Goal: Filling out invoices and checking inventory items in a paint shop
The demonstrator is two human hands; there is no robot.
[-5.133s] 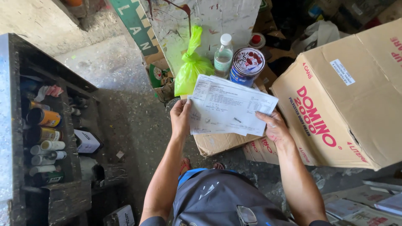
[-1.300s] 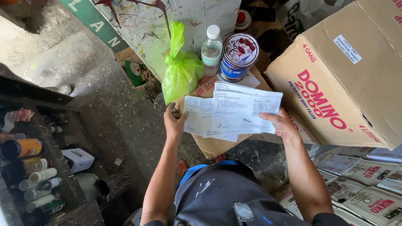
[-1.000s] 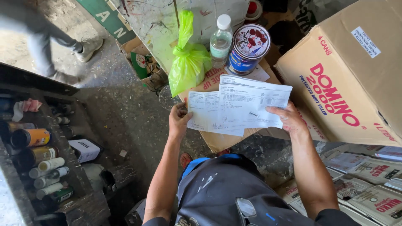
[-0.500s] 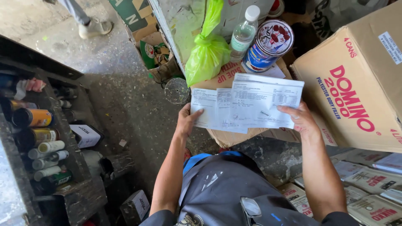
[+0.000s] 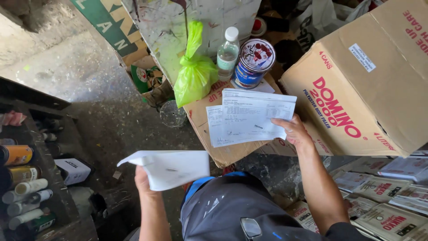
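Hands (apart) hold separate papers beside cardboard box.

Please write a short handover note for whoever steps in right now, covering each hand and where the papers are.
Left hand: holds one white sheet, pulled down and apart from the rest, over the lap.
Right hand: holds the remaining printed papers above a small cardboard box.
Nearby on that box: green plastic bag, clear bottle, paint can. Large cardboard box on the right.
Done: one sheet separated from the stack.
Left: neither sheet nor stack has been set down.
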